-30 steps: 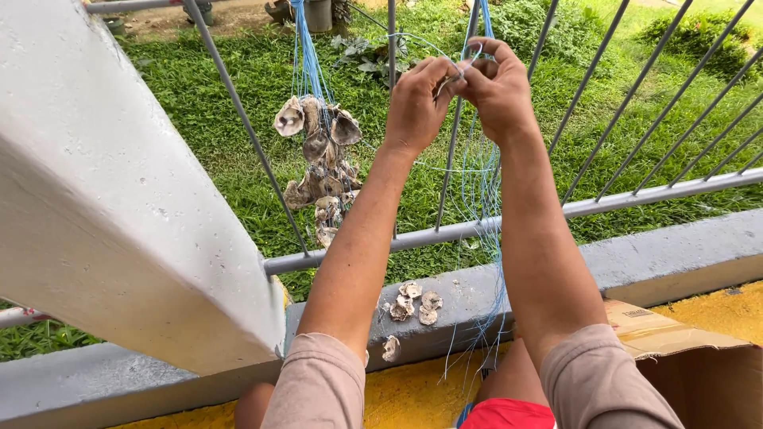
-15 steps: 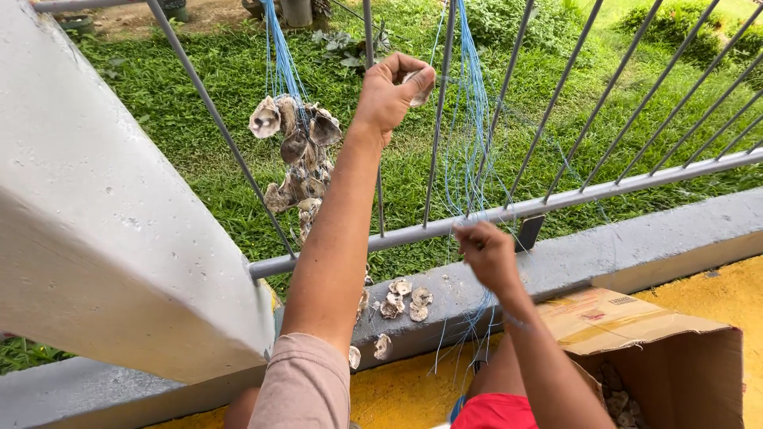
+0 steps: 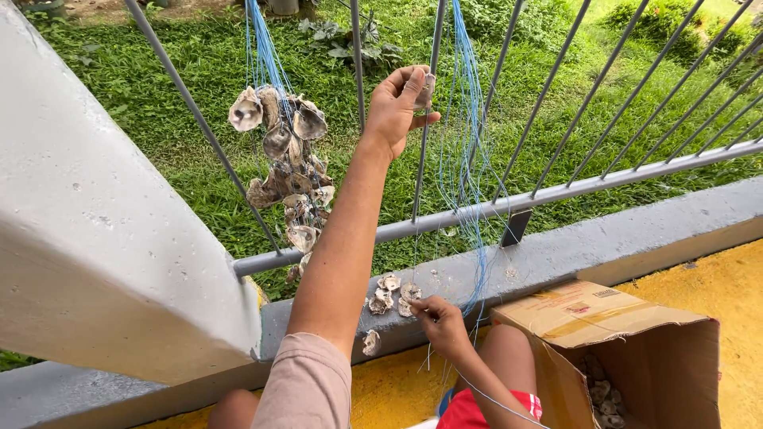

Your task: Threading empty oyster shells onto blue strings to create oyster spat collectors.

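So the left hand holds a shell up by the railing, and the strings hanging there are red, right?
Not quite. The head view shows the strings are blue, not red. The rest is right: the left hand holds a shell up by the railing.

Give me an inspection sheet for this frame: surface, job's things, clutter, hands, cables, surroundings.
Surface: grey concrete ledge under a metal railing; yellow floor beside it.
Job's things: oyster shell pinched up at the railing; blue strings hanging from above; finished shell cluster strung on the left.
Clutter: loose shells on the ledge; open cardboard box with more shells inside.
Hands: left hand raised, gripping the shell; right hand low at the ledge, pinching string.
Cables: nothing seen apart from the strings.
Surroundings: white pillar at left; grass beyond the railing.
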